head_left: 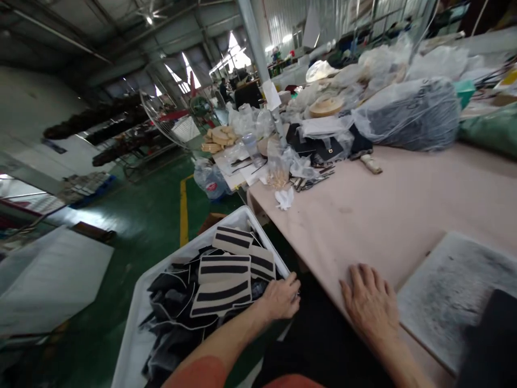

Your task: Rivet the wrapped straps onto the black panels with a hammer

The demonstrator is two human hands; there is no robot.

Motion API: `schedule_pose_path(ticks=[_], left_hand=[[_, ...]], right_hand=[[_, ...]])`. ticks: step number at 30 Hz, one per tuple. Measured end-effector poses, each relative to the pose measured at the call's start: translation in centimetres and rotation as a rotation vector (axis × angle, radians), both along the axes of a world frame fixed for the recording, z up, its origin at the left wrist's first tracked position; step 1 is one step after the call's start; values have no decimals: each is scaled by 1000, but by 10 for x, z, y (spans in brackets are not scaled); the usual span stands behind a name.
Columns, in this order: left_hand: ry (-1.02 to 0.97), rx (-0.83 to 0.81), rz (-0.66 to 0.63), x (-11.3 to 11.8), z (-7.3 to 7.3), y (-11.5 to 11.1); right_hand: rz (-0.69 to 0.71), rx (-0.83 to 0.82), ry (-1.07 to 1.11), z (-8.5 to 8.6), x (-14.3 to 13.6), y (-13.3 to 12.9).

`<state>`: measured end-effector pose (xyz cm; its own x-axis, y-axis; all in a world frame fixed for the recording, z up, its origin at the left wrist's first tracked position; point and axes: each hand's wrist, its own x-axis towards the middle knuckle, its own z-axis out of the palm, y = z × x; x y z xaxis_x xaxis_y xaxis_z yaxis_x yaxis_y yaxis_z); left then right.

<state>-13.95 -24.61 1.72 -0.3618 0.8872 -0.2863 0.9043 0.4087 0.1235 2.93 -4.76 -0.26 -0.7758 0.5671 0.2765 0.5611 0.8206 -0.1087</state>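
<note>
My left hand point(281, 296) is closed around the right rim of a white plastic bin point(135, 318). Inside the bin lie black-and-cream striped fabric pieces point(224, 277) on top of a heap of dark fabric pieces point(172, 302) with pale edging. My right hand point(371, 304) rests flat on the edge of the pinkish table point(388, 210), fingers a little apart and holding nothing. Right beside it is a pale, smudged slab point(448, 291), with a dark flat piece point(493, 339) over its near right corner.
Plastic-wrapped bundles point(412, 113) and a roll of tape point(325, 106) crowd the table's far side. Several brushes or tools point(311, 179) lie near a crumpled white tissue point(285, 198). A metal post point(258, 48) rises behind. Left of the bin is green floor point(141, 226) with a yellow line.
</note>
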Motion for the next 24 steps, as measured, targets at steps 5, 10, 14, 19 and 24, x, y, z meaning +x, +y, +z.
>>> schedule_pose_path(ticks=[5, 10, 14, 19, 24], left_hand=[[-16, -36, 62, -7, 0, -37], [-29, 7, 120, 0, -5, -54], [43, -15, 113, 2, -7, -62], [112, -44, 62, -2, -7, -77], [149, -28, 42, -16, -6, -97]], right_hand=[[3, -7, 3, 6, 0, -1], [26, -16, 8, 7, 6, 5], [4, 19, 27, 6, 15, 14], [-30, 52, 41, 5, 23, 20], [-33, 54, 47, 5, 23, 19]])
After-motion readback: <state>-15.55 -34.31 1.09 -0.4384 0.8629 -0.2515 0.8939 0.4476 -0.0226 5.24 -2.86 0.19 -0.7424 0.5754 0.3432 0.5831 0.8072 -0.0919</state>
